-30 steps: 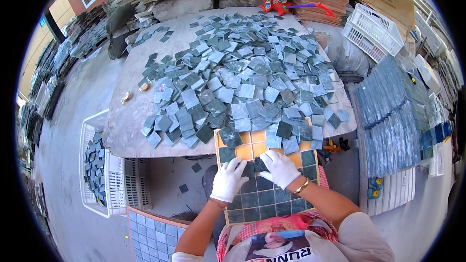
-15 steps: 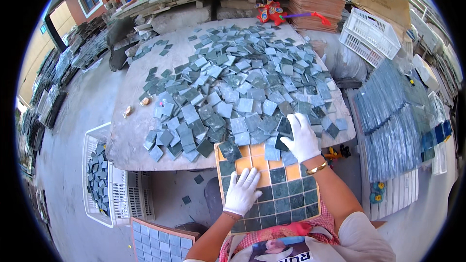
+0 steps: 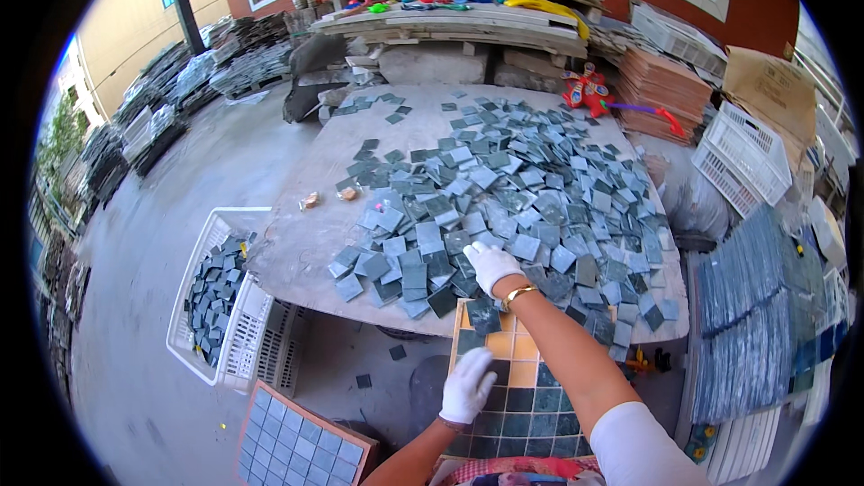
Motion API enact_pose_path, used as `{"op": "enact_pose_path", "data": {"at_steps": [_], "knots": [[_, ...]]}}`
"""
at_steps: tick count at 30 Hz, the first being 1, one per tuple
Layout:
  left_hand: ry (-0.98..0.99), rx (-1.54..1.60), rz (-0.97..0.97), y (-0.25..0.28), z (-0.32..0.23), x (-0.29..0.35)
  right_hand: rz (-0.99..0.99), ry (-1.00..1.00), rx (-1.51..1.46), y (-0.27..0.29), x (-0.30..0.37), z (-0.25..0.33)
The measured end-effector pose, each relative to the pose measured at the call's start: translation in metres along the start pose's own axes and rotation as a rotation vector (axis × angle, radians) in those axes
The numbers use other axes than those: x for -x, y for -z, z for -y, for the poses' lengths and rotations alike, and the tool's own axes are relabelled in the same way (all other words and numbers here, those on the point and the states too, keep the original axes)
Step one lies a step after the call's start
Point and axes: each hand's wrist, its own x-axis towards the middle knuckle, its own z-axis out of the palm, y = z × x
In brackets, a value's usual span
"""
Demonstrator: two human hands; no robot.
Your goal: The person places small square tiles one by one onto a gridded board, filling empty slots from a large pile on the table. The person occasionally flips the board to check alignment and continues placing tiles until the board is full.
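Note:
Both my hands wear white gloves. My right hand (image 3: 492, 267) reaches forward over the near edge of the loose square tiles (image 3: 531, 207), its fingers stretched out on or just above them; I see no tile gripped. My left hand (image 3: 468, 385) is over the left side of a gridded tile board (image 3: 517, 425), its fingers extended and nothing visible in them. Dark green tiles fill the board's nearer cells, while several upper cells show bare orange. One dark tile (image 3: 483, 315) lies askew at the board's upper left corner. My right forearm hides part of the board.
The pile lies on a grey table (image 3: 301, 247). White crates (image 3: 216, 292) with tiles stand at left, near a finished-looking tile panel (image 3: 297, 441). Wrapped tile stacks (image 3: 747, 315) and a white basket (image 3: 742, 153) are at right. A red toy (image 3: 587, 94) sits far back.
My right hand has left the board's upper right and moved left and forward onto the tile pile. My left hand has lifted slightly toward the board's left edge. The view has shifted.

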Motion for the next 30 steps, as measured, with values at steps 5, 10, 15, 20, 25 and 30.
{"op": "enact_pose_path", "data": {"at_steps": [5, 10, 15, 20, 25, 30], "knots": [[0.015, -0.473, -0.353, 0.040, 0.032, -0.066, 0.160, 0.050, -0.043, 0.027, 0.015, 0.010], [0.244, -0.443, -0.110, 0.052, 0.078, -0.092, -0.019, 0.019, -0.375, 0.029, 0.082, -0.005], [0.230, -0.030, -0.280, 0.062, 0.076, -0.099, 0.008, -0.024, -0.292, 0.020, 0.166, -0.016], [0.252, 0.062, 0.071, 0.056, 0.030, -0.068, 0.070, -0.071, -0.235, 0.018, 0.179, -0.011], [0.148, 0.040, 0.067, 0.010, 0.015, -0.038, 0.065, -0.055, -0.220, 0.008, 0.190, -0.015], [0.057, -0.236, 0.251, 0.008, 0.001, -0.047, -0.085, -0.062, -0.226, -0.011, 0.197, -0.019]]}}
